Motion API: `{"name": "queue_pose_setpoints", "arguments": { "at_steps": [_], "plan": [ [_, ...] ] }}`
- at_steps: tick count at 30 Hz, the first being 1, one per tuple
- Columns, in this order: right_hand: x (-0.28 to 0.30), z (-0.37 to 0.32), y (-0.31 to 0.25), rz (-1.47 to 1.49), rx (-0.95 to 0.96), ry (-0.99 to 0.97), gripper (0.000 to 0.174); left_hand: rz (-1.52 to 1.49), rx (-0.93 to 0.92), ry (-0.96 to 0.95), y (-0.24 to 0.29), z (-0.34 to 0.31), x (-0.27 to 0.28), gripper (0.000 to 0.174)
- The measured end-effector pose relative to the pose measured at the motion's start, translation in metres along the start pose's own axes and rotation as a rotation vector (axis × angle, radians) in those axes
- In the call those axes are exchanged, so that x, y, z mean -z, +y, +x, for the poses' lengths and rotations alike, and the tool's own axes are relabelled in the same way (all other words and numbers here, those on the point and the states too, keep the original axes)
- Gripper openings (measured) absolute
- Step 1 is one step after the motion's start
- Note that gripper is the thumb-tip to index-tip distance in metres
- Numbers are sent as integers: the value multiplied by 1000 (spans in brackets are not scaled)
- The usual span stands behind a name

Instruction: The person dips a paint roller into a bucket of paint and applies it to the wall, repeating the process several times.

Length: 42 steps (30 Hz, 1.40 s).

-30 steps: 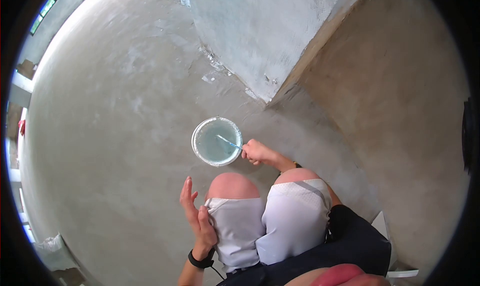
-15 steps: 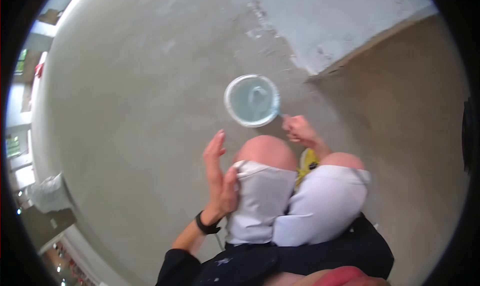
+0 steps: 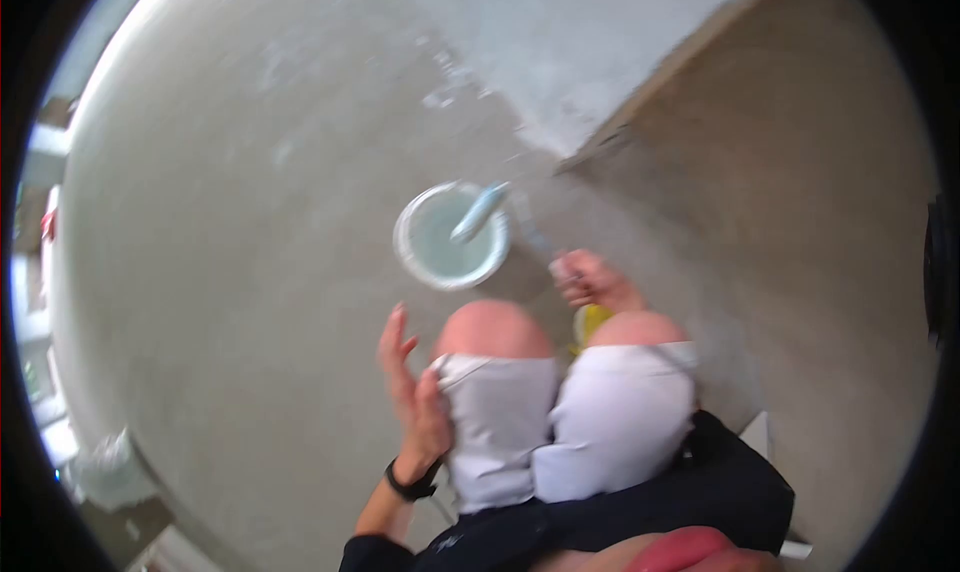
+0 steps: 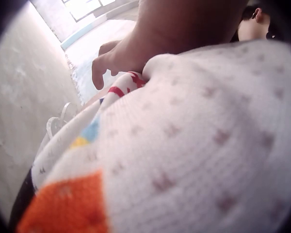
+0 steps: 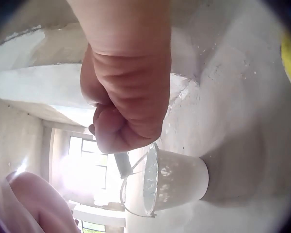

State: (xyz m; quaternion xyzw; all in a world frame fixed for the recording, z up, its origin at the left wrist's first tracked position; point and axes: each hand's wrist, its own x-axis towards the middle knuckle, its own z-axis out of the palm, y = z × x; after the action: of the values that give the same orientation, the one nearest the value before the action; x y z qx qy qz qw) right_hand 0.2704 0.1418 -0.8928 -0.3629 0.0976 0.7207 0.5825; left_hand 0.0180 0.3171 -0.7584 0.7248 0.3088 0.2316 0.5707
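Observation:
My right hand grips the handle of a small paint roller. The roller's pale blue, wet-looking sleeve slants above the mouth of a white bucket, overlapping its right rim in the head view. Whitish liquid fills part of the bucket. From the right wrist, the bucket with its wire handle appears just beyond my curled fingers. My left hand rests against the side of my left thigh, fingers extended; in the left wrist view patterned cloth hides part of that hand.
Bare concrete floor surrounds the bucket. A pale, plastered wall corner stands just past it, its brownish side running along the right. My knees are close to the bucket. A wrapped pale bundle lies far left.
The roller has come up out of the bucket's liquid and now tilts over its rim. My right hand has drawn away from the bucket; the left stays at the thigh. The head view has shifted.

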Motion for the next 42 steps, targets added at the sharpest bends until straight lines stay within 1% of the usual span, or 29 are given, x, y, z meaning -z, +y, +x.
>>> {"name": "queue_pose_setpoints", "arguments": {
  "at_steps": [1, 2, 3, 4, 5, 6, 8, 10, 12, 14, 15, 17, 22, 24, 26, 30, 32, 33, 35, 39, 40, 42],
  "plan": [
    [0, 5, 1, -207, 65, 15, 37, -16, 13, 7, 1, -1, -2, 65],
    [-3, 8, -3, -290, 112, -62, 38, -24, 11, 5, 3, 0, -3, 64],
    [-9, 10, -8, -331, 93, -61, 40, -20, 16, 3, 6, 1, -2, 64],
    [-18, 12, -9, -420, 91, -8, 40, -60, 0, -14, 8, 0, -3, 64],
    [-25, 16, -12, -506, 81, 33, 41, -28, 3, -9, 9, 1, -3, 62],
    [-29, 20, -15, -520, 86, 49, 41, 13, 10, 3, 12, 1, -3, 61],
    [-32, 29, -16, -708, 86, 128, 41, 11, 9, -1, 17, 2, -4, 58],
    [-33, 40, -13, -745, 81, 188, 42, 1, 1, -8, 17, 2, -3, 56],
    [-36, 44, -17, -776, 73, 249, 43, 126, -61, -60, 16, 2, 1, 50],
    [-40, 41, -18, -830, 79, 266, 44, 119, -73, -59, 22, 0, -2, 48],
    [-41, 45, -14, -841, 88, 287, 44, 101, -94, -53, 10, -2, 2, 46],
    [-45, 45, -15, -909, 105, 312, 44, 91, -88, -55, 12, -2, 3, 46],
    [-49, 48, -7, -909, 112, 374, 43, 47, -72, -47, 12, -1, 1, 45],
    [-49, 47, -6, -926, 115, 401, 43, 81, -90, -53, 11, -1, 2, 45],
    [-47, 47, -5, -843, 117, 318, 43, 73, -87, -52, 9, -1, 2, 44],
    [-43, 46, 0, -849, 116, 306, 44, 83, -60, -62, 10, 0, 2, 44],
    [-41, 44, 0, -752, 97, 269, 44, 83, -52, -64, 10, -1, 2, 45],
    [-41, 40, -2, -752, 100, 267, 44, 83, -38, -62, 10, -2, 3, 45],
    [-39, 28, -4, -535, 111, 93, 43, 93, -25, -63, 10, -1, 4, 46],
    [-33, 13, -4, -613, 146, 96, 42, 116, 5, -74, 9, -1, 4, 49],
    [-31, 9, -5, -611, 163, 71, 42, 119, -3, -80, 9, 0, 4, 49],
    [-28, 7, -6, -608, 191, 38, 42, 139, 35, -94, 8, -1, 4, 52]
  ]
}}
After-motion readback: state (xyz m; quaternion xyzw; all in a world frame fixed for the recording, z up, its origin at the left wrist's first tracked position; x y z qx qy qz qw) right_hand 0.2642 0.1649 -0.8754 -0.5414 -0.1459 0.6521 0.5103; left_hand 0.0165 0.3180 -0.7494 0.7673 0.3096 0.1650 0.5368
